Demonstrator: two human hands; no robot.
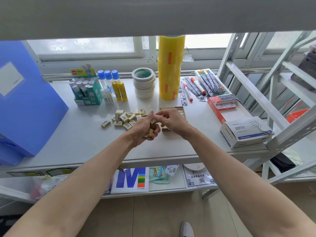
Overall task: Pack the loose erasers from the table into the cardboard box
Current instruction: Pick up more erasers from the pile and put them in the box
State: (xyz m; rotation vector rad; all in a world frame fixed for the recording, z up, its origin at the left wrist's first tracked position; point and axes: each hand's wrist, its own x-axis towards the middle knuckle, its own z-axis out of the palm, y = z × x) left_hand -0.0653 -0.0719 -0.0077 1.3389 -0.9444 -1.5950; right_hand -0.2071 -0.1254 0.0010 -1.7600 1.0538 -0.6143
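Several erasers are clutched in the left hand; one is pinched by the right hand. A loosened grip could spill them beside the cardboard box.

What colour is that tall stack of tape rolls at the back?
The tall tape stack is yellow with red markings, seen in the head view.
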